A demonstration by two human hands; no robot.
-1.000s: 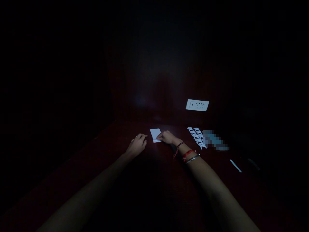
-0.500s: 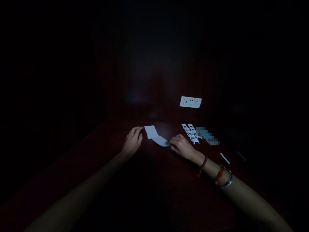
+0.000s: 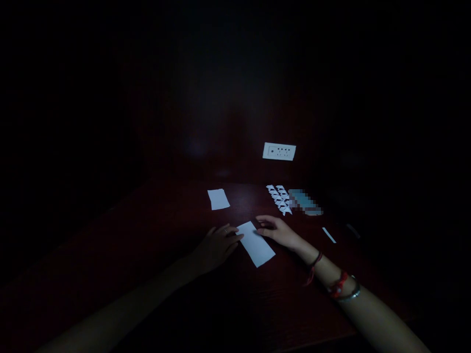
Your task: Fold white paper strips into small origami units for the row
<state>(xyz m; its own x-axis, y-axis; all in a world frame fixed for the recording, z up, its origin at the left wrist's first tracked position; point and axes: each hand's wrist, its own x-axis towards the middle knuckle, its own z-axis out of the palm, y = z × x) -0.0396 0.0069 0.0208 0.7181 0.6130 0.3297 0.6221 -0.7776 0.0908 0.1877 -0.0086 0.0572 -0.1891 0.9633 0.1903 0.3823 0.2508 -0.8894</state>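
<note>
A white rectangular sheet of paper (image 3: 257,246) lies flat on the dark red table (image 3: 301,304), between my two hands. The fingertips of my left hand (image 3: 220,245) rest on the sheet's upper left edge, fingers apart. My right hand (image 3: 280,231) hovers by the sheet's upper right edge, its fingers stretched out and holding nothing. Farther back lies a small stack of white paper (image 3: 218,199). To the right of the stack, small folded paper pieces (image 3: 279,198) are set out in two rows.
A pixelated flat bluish object (image 3: 305,202) lies just right of the folded pieces. Nearer the right side is a narrow white strip (image 3: 328,235), with a dimmer strip (image 3: 353,231) beyond it. On the back wall is a white socket panel (image 3: 279,151). Surroundings are very dark.
The sheet that my right hand held by its end, over the stack, now lies nearer me on the table. My right hand has let go, and my left hand has moved onto the sheet.
</note>
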